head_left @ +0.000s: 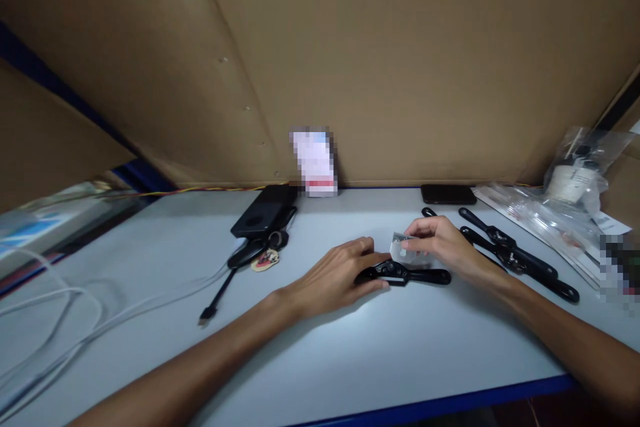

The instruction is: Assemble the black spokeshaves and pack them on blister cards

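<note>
My left hand (340,277) rests on the grey table (320,347), its fingers closed on one end of a black handled tool (407,274) that lies flat before me. My right hand (445,243) hovers just above and behind that tool, pinching a small clear plastic bag (400,248) with something grey inside. To the right of that hand lie more black handled tools (515,257) side by side.
A black power bank (265,210) with a key fob and black cable lies left of centre. White cables (60,320) trail at the left. A black phone (447,194) sits by the cardboard wall. Clear plastic bags (545,213) pile up at the right.
</note>
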The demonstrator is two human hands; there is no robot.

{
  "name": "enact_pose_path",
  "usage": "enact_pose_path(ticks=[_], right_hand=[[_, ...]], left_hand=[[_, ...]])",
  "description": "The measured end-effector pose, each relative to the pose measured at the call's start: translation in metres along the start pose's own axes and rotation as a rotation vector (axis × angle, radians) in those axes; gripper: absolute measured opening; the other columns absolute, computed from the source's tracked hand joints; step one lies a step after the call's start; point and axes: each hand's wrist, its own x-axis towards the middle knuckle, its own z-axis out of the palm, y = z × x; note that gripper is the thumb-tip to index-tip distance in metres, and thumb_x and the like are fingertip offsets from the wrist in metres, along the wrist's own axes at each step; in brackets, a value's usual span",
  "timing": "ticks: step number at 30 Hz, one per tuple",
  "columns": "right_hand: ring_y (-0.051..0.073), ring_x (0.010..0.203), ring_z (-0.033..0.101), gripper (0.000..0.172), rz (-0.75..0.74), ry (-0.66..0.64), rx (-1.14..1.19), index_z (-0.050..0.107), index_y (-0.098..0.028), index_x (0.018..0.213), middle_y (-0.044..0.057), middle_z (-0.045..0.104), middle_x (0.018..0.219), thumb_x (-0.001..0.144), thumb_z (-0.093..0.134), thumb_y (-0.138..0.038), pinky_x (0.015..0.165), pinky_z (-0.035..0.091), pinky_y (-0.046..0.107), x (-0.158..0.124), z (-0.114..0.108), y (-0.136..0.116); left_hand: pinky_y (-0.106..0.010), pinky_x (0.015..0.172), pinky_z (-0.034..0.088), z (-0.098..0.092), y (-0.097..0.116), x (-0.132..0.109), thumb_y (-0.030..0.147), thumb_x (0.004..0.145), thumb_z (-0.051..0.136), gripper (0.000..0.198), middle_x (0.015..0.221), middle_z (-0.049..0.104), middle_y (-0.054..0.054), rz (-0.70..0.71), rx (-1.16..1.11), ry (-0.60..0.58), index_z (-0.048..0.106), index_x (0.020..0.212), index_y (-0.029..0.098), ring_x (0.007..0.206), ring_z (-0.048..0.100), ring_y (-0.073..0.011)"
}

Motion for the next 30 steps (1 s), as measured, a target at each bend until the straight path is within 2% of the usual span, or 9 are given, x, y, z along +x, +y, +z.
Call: enact_pose_path(ticks=[4, 6, 10, 13, 18, 22, 26, 28, 30], right_hand=[[0.014, 0.064, 0.054, 0.019, 0.005, -0.005, 0.034, 0.063, -0.018, 0.082, -0.002, 0.060, 0.071, 0.068, 0.073, -0.027, 0.061, 0.041, 0.028, -0.001, 0.008, 0.003], [0.014, 0.066, 0.055, 0.020, -0.024, 0.053, 0.058, 0.060, -0.019, 0.080, -0.002, 0.060, 0.073, 0.067, 0.073, -0.027, 0.061, 0.041, 0.027, -0.001, 0.006, 0.002], [0.013, 0.067, 0.054, 0.023, -0.090, 0.170, 0.089, 0.053, -0.020, 0.079, -0.003, 0.058, 0.073, 0.069, 0.072, -0.030, 0.058, 0.040, 0.025, 0.001, -0.003, -0.001], [0.013, 0.066, 0.054, 0.024, -0.113, 0.209, 0.090, 0.054, -0.021, 0.079, -0.003, 0.057, 0.073, 0.068, 0.072, -0.031, 0.057, 0.040, 0.025, 0.002, -0.007, -0.001], [0.014, 0.066, 0.054, 0.022, -0.101, 0.190, 0.096, 0.055, -0.020, 0.077, -0.003, 0.058, 0.070, 0.067, 0.071, -0.030, 0.056, 0.039, 0.026, 0.004, -0.005, 0.003], [0.014, 0.065, 0.053, 0.020, -0.144, 0.275, 0.120, 0.055, -0.021, 0.077, -0.002, 0.059, 0.070, 0.067, 0.070, -0.030, 0.057, 0.039, 0.027, 0.004, -0.005, 0.001], [0.015, 0.065, 0.055, 0.019, -0.157, 0.319, 0.135, 0.056, -0.021, 0.077, -0.001, 0.062, 0.072, 0.068, 0.069, -0.029, 0.057, 0.040, 0.028, 0.004, -0.008, -0.001], [0.015, 0.066, 0.054, 0.020, -0.147, 0.320, 0.140, 0.055, -0.021, 0.078, -0.001, 0.062, 0.072, 0.067, 0.071, -0.029, 0.056, 0.040, 0.027, 0.004, -0.008, -0.001], [0.015, 0.066, 0.054, 0.021, -0.151, 0.316, 0.141, 0.055, -0.021, 0.078, -0.002, 0.061, 0.071, 0.066, 0.071, -0.030, 0.056, 0.040, 0.027, 0.005, -0.007, 0.001]], left_hand=[[-0.031, 0.065, 0.044, 0.001, -0.001, 0.000, 0.044, 0.093, 0.059, 0.026, 0.090, 0.059, -0.002, -0.054, -0.074, 0.021, 0.059, 0.106, 0.021, 0.075, 0.056, -0.0188], [-0.033, 0.069, 0.046, 0.000, -0.001, -0.001, 0.040, 0.093, 0.058, 0.030, 0.094, 0.060, -0.004, -0.026, -0.049, 0.029, 0.056, 0.116, 0.020, 0.080, 0.057, -0.0204], [-0.037, 0.076, 0.047, -0.006, 0.003, -0.002, 0.035, 0.098, 0.051, 0.040, 0.099, 0.060, -0.007, 0.162, 0.135, -0.005, 0.052, 0.137, 0.025, 0.086, 0.056, -0.0224], [-0.038, 0.075, 0.046, -0.012, 0.008, -0.002, 0.035, 0.100, 0.045, 0.037, 0.090, 0.062, -0.007, 0.230, 0.212, -0.034, 0.060, 0.131, 0.021, 0.081, 0.055, -0.0222], [-0.038, 0.075, 0.048, -0.019, 0.011, -0.002, 0.031, 0.099, 0.046, 0.035, 0.089, 0.065, -0.007, 0.205, 0.164, -0.050, 0.063, 0.125, 0.016, 0.081, 0.055, -0.0222], [-0.036, 0.068, 0.044, -0.027, 0.012, -0.002, 0.027, 0.096, 0.046, 0.027, 0.080, 0.064, -0.006, 0.181, 0.117, -0.099, 0.070, 0.100, 0.017, 0.077, 0.055, -0.0219], [-0.032, 0.061, 0.038, -0.033, 0.014, -0.003, 0.018, 0.094, 0.044, 0.031, 0.067, 0.058, -0.003, 0.134, 0.084, -0.155, 0.061, 0.068, 0.019, 0.069, 0.052, -0.0190], [-0.031, 0.061, 0.039, -0.033, 0.015, -0.003, 0.014, 0.089, 0.047, 0.023, 0.070, 0.058, -0.003, 0.098, 0.079, -0.184, 0.061, 0.071, 0.019, 0.070, 0.053, -0.0186], [-0.031, 0.065, 0.042, -0.032, 0.016, -0.003, 0.011, 0.082, 0.049, 0.022, 0.084, 0.061, -0.004, 0.076, 0.069, -0.176, 0.066, 0.094, 0.019, 0.075, 0.056, -0.0190]])
